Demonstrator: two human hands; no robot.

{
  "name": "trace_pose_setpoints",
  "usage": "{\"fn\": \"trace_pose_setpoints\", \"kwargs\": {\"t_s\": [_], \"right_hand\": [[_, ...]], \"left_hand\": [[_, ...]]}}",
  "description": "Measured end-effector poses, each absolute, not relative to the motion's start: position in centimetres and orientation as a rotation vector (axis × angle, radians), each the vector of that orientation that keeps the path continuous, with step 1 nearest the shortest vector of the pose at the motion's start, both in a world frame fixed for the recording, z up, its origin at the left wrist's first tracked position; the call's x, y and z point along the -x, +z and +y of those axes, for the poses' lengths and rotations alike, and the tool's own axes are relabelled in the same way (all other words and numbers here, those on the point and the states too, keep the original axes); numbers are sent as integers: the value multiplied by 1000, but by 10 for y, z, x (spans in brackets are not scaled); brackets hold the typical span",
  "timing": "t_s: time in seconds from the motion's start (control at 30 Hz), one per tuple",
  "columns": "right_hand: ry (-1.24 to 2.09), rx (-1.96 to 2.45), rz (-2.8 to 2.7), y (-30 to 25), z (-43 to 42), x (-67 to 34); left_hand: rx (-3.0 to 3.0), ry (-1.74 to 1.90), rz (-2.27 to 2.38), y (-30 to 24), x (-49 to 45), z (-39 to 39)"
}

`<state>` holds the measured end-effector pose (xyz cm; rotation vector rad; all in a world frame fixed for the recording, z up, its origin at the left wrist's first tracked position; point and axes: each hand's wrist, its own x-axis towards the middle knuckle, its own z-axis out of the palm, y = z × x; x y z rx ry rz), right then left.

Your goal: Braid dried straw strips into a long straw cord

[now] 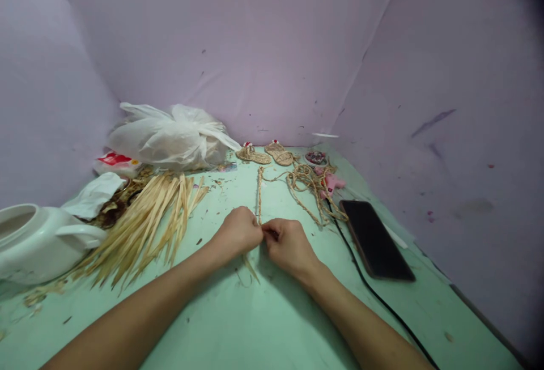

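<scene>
Both hands meet at the near end of a braided straw cord (260, 194), which runs straight away from me over the green table. My left hand (241, 229) is closed around the cord's end, and loose straw tips (250, 268) stick out below it. Thumb and forefinger of my right hand (289, 245) pinch at the same end, right beside the left fist. The exact strands between the fingers are hidden. From its far end the cord leads by a thin strand to a tangled coil of straw cord (306, 180) on the right.
Dry straw strips (148, 217) fan out at left beside a white pot (38, 245). Behind lie a white plastic bag (170, 137) and small woven sandals (279, 154). At right are a pink glue gun (330, 184), its black cable (361, 273) and a phone (376, 239).
</scene>
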<state>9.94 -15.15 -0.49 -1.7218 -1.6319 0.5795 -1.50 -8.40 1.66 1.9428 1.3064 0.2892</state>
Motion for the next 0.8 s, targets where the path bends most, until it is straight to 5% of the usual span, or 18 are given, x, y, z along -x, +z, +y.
{"fn": "trace_pose_setpoints", "kwargs": {"t_s": [0.27, 0.57, 0.8], "right_hand": [[164, 2185, -1802, 20, -169, -87], [309, 2112, -2057, 28, -182, -74], [727, 1850, -1327, 19, -156, -111]], "left_hand": [[-1737, 345, 1245, 7, 13, -88], [-1516, 216, 1106, 27, 16, -88], [-1464, 236, 1077, 36, 20, -83]]}}
